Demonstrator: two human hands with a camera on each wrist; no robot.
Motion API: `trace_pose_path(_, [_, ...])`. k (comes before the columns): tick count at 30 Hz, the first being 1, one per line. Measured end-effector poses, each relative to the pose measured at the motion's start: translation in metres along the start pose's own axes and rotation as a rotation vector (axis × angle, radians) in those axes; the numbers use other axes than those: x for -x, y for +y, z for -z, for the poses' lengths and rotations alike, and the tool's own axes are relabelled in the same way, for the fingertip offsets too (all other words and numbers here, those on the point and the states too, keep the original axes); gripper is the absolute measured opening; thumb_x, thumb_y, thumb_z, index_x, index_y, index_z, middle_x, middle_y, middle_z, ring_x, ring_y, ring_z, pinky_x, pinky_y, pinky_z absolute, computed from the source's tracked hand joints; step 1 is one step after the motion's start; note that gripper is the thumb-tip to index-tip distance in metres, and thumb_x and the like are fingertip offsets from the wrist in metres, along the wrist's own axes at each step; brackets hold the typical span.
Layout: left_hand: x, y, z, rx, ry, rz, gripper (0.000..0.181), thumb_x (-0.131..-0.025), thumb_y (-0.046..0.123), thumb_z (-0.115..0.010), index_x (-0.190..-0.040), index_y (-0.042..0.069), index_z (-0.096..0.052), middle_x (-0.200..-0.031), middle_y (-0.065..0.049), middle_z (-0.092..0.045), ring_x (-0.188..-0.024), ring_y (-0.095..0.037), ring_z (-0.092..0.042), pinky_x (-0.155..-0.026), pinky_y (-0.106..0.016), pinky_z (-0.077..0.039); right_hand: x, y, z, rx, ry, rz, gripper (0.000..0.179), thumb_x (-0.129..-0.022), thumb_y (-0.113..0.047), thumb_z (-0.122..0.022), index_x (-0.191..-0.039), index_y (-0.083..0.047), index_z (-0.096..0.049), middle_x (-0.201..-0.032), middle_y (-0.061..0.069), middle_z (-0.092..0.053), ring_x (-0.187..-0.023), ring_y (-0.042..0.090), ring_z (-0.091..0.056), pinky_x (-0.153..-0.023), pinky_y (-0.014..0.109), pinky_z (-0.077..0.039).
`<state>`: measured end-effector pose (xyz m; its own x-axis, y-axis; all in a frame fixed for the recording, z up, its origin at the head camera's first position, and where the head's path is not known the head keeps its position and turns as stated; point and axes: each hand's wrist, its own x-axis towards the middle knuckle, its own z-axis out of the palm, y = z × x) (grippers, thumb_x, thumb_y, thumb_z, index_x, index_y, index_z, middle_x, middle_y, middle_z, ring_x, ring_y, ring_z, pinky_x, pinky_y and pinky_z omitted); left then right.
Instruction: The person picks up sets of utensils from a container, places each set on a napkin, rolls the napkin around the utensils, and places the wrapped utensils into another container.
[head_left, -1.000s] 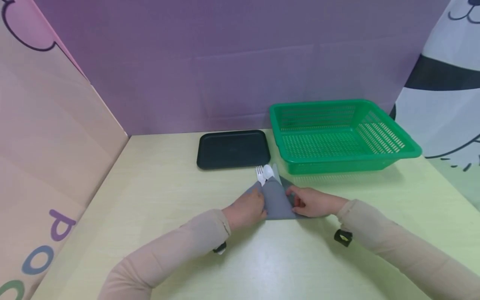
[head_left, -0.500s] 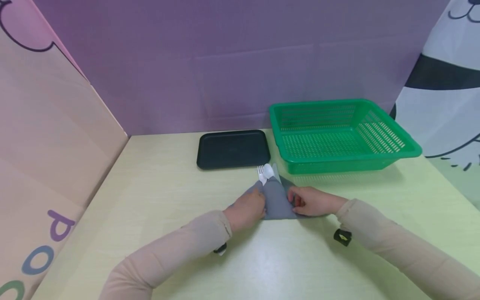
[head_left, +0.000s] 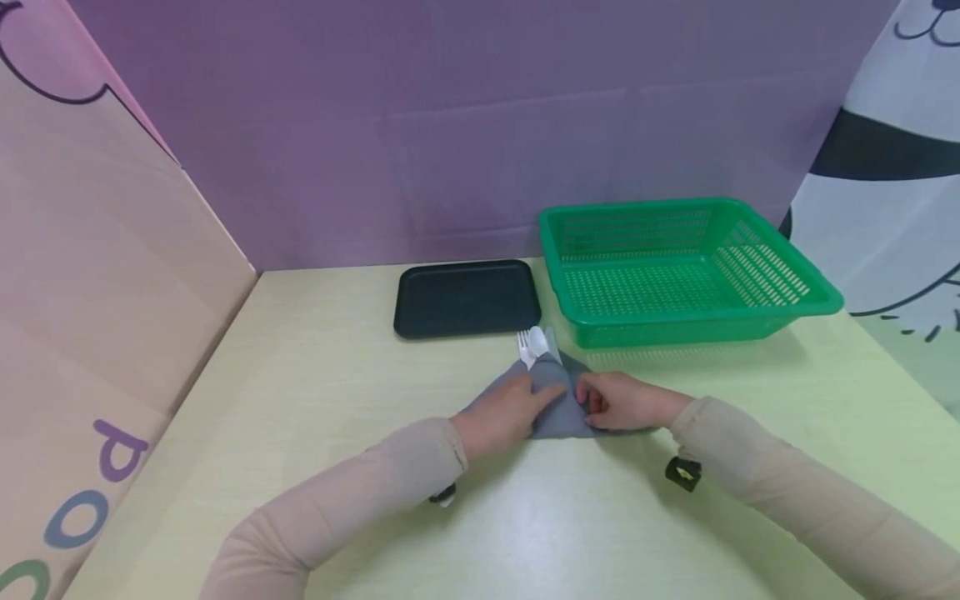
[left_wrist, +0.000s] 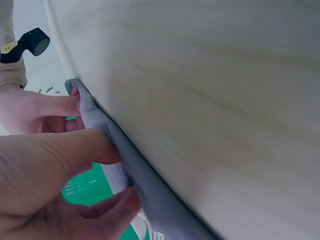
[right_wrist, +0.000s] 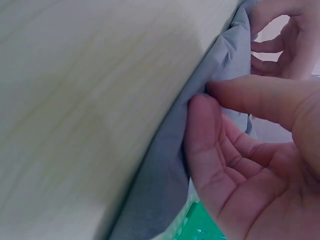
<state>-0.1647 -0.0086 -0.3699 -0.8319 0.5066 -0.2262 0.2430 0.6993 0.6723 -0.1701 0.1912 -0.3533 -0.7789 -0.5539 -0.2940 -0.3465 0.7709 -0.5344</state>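
While right hand pinches napkin, left hand loosely touches it, cutlery pointing away

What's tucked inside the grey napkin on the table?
A white fork, a white spoon and what looks like a knife poke from the far end of the napkin. Its folds cover their lower parts, so I can't see those or anything else inside.

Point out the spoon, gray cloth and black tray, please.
Spoon (head_left: 537,341): head view, on its bowl.
Gray cloth (head_left: 558,420): head view, near its front edge.
Black tray (head_left: 467,298): head view, bare middle.
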Motion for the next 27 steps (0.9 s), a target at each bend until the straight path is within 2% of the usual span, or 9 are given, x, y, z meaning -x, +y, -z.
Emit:
trace_pose_path(2, [-0.002, 0.003, -0.003, 0.105, 0.022, 0.109, 0.061, -0.093, 0.058, -0.038, -0.116, 0.004, -0.054, -0.096, -0.009, -0.061, -0.081, -0.016, -0.058, -0.075, -0.031, -0.050, 0.000, 0.000, 0.000, -0.002, -0.001, 0.003, 0.020, -0.081, -0.003, -0.065, -0.096, -0.002, -0.052, -0.075, 0.004, -0.058, -0.067, 0.009, -0.051, -0.058, 0.020, -0.044])
trace_pose_path(4, [-0.003, 0.005, -0.006, 0.056, 0.023, 0.137, 0.072, -0.092, 0.061, -0.038, -0.132, 0.002, -0.045, -0.122, -0.013, -0.058, -0.105, -0.021, -0.058, -0.093, -0.035, -0.047, 0.000, 0.000, 0.000, -0.002, 0.000, 0.006, 0.020, -0.081, -0.002, -0.065, -0.096, -0.003, -0.053, -0.075, 0.004, -0.058, -0.067, 0.009, -0.051, -0.058, 0.020, -0.044])
trace_pose_path(6, [-0.004, 0.008, -0.008, -0.004, 0.016, 0.141, 0.074, -0.093, 0.059, -0.037, -0.141, 0.003, -0.036, -0.138, -0.014, -0.048, -0.123, -0.024, -0.050, -0.105, -0.038, -0.041, 0.000, 0.000, 0.000, 0.000, 0.001, 0.011, 0.020, -0.081, -0.002, -0.065, -0.096, -0.002, -0.053, -0.075, 0.004, -0.058, -0.067, 0.009, -0.051, -0.058, 0.019, -0.044])
trace_pose_path(9, [-0.003, 0.010, -0.007, -0.165, -0.045, 0.084, 0.058, -0.098, 0.049, -0.036, -0.144, 0.015, -0.035, -0.142, -0.015, -0.042, -0.129, -0.029, -0.044, -0.106, -0.041, -0.040, -0.001, 0.001, -0.001, -0.012, -0.001, 0.001, 0.019, -0.081, -0.001, -0.064, -0.095, -0.003, -0.053, -0.075, 0.004, -0.058, -0.067, 0.009, -0.051, -0.058, 0.020, -0.045])
trace_pose_path(11, [-0.001, 0.012, -0.006, -0.310, -0.081, 0.008, 0.046, -0.100, 0.038, -0.035, -0.144, 0.023, -0.036, -0.140, -0.016, -0.042, -0.127, -0.030, -0.045, -0.103, -0.042, -0.042, 0.000, 0.001, -0.001, -0.018, -0.003, -0.001, 0.018, -0.081, -0.002, -0.064, -0.095, -0.003, -0.053, -0.075, 0.004, -0.059, -0.067, 0.009, -0.051, -0.058, 0.020, -0.045])
trace_pose_path(14, [0.001, 0.013, -0.004, -0.472, -0.109, -0.080, 0.043, -0.101, 0.025, -0.038, -0.143, 0.033, -0.036, -0.139, -0.017, -0.041, -0.127, -0.029, -0.044, -0.100, -0.041, -0.045, 0.000, 0.002, 0.000, -0.024, -0.005, 0.001, 0.017, -0.082, -0.002, -0.064, -0.095, -0.004, -0.053, -0.075, 0.003, -0.058, -0.066, 0.009, -0.051, -0.057, 0.020, -0.045])
trace_pose_path(17, [0.002, 0.013, -0.004, -0.548, -0.115, -0.108, 0.047, -0.099, 0.017, -0.041, -0.143, 0.034, -0.035, -0.141, -0.019, -0.038, -0.130, -0.030, -0.042, -0.100, -0.042, -0.046, 0.003, 0.004, 0.002, -0.010, -0.008, 0.023, 0.018, -0.082, -0.004, -0.064, -0.096, -0.005, -0.054, -0.075, 0.002, -0.059, -0.066, 0.008, -0.050, -0.057, 0.020, -0.045])
trace_pose_path(21, [0.003, 0.014, -0.004, -0.585, -0.113, -0.115, 0.050, -0.098, 0.013, -0.042, -0.143, 0.033, -0.036, -0.141, -0.019, -0.038, -0.130, -0.030, -0.041, -0.099, -0.042, -0.046, 0.011, 0.007, 0.008, 0.027, 0.006, 0.046, 0.019, -0.082, -0.009, -0.065, -0.098, -0.005, -0.056, -0.076, 0.000, -0.060, -0.068, 0.007, -0.051, -0.059, 0.020, -0.045])
trace_pose_path(27, [0.003, 0.014, -0.004, -0.609, -0.104, -0.123, 0.050, -0.098, 0.012, -0.042, -0.143, 0.033, -0.036, -0.139, -0.018, -0.040, -0.128, -0.029, -0.044, -0.098, -0.041, -0.047, 0.022, 0.019, 0.018, 0.074, 0.127, 0.002, 0.024, -0.082, -0.018, -0.069, -0.097, -0.002, -0.058, -0.081, 0.006, -0.062, -0.073, 0.012, -0.056, -0.062, 0.025, -0.048])
